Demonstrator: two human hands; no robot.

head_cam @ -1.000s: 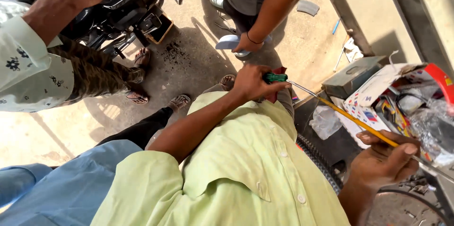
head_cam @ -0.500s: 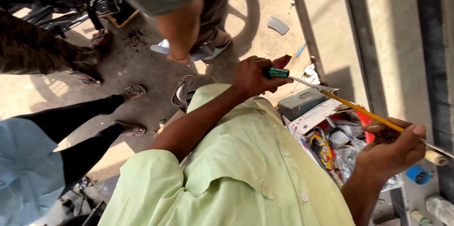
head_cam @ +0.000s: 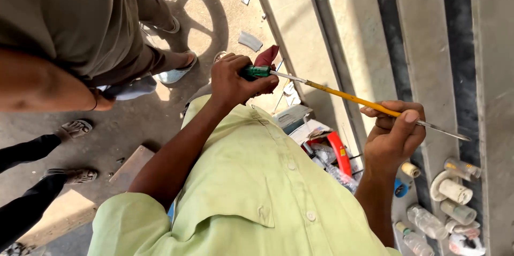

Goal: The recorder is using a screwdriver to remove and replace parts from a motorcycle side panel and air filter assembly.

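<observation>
Head view: my left hand [head_cam: 235,80] is wrapped tight round the green handle of a long screwdriver [head_cam: 342,93], arm stretched forward, while my right hand [head_cam: 393,133] pinches its yellow shaft near the tip, elbow bent. Below lies a dusty concrete floor [head_cam: 134,127] and a grey ledge [head_cam: 428,74] with small bottles [head_cam: 423,221], perhaps glue. Another person's arm [head_cam: 43,82] crowds the left.

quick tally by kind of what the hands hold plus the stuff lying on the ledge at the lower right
long screwdriver, green handle in the left hand, shaft across the right hand: 1
clear plastic bottles: 2
tape rolls: 2
blue cap: 1
Total: 6 things; others at the frame edge are too cut off to count.
</observation>
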